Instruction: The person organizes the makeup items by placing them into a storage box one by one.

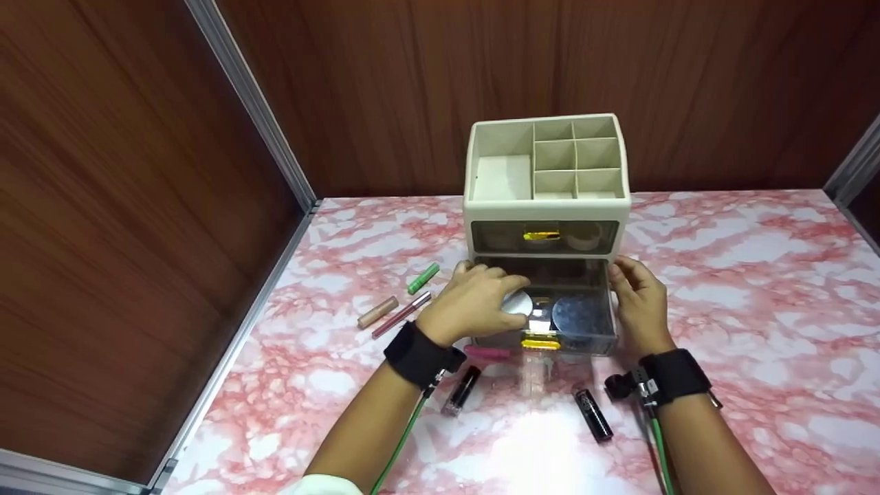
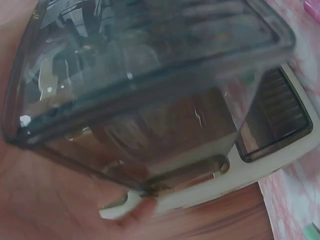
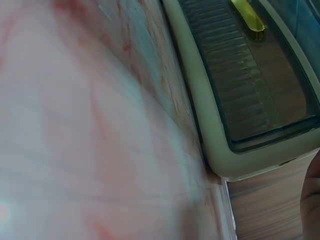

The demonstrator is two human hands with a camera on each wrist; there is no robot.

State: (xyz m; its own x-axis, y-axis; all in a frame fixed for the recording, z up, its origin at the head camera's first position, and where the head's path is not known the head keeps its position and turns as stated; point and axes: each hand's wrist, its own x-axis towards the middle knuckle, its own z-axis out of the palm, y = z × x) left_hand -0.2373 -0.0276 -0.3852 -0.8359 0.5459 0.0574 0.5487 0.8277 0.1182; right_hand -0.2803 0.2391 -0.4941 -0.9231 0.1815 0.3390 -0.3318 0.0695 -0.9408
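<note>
A cream cosmetics organizer (image 1: 547,212) stands on the table, its lower clear drawer (image 1: 581,345) pulled out. Two round compacts lie low in it: a silver compact (image 1: 518,303) on the left and a darker compact (image 1: 579,316) on the right. My left hand (image 1: 474,302) reaches over the drawer's left side, thumb and index finger around the silver compact; the hand covers part of it. At the organizer's right edge, my right hand (image 1: 639,299) holds on with bent fingers and thumb. The left wrist view shows the drawer close up, blurred.
Left of the organizer lie a green tube (image 1: 423,278), a beige tube (image 1: 377,312) and a red lip gloss tube (image 1: 401,315). In front are a pink tube (image 1: 487,353), a black-capped bottle (image 1: 461,390) and a black tube (image 1: 592,415). A wood-grain wall (image 1: 385,96) rises behind.
</note>
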